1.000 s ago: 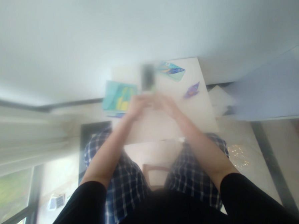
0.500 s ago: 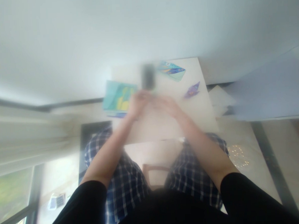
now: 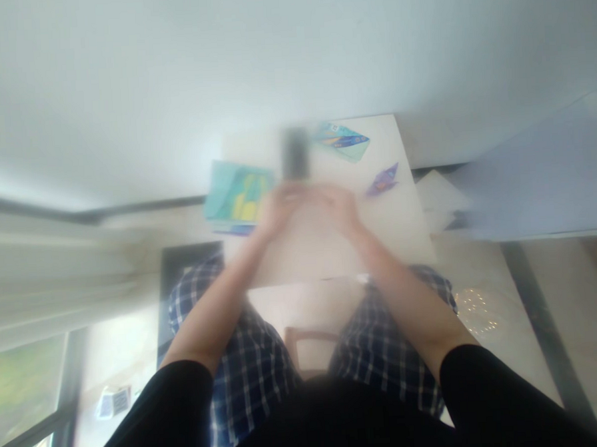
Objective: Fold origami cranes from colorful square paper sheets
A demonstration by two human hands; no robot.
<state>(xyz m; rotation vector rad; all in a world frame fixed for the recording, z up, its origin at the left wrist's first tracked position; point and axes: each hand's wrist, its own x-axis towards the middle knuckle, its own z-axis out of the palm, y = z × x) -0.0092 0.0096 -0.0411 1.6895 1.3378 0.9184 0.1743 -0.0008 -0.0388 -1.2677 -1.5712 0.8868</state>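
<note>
Over the middle of the small white table (image 3: 310, 256), my left hand (image 3: 279, 208) and my right hand (image 3: 338, 207) come together, fingers curled in toward each other. Both look closed, pinching at the same spot; blur hides whatever is between them. Just beyond the fingertips is a dark, upright-looking rectangle (image 3: 295, 153), too smeared to name. Left of my left hand lies a stack of teal sheets with a yellow print (image 3: 237, 193). A folded teal and blue paper piece (image 3: 344, 141) lies at the back right, and a smaller purple folded piece (image 3: 383, 180) is right of my right hand.
A pale wall (image 3: 290, 57) rises behind the table. My knees in checked trousers (image 3: 258, 359) are at its near edge, with a brown wooden bar (image 3: 314, 334) between them. A grey-white panel (image 3: 541, 177) stands at right; a small string of lights (image 3: 476, 311) glows on the floor.
My right hand has shifted slightly, its knuckles now more bent. My left hand stays almost in place, and the papers on the table have not moved.
</note>
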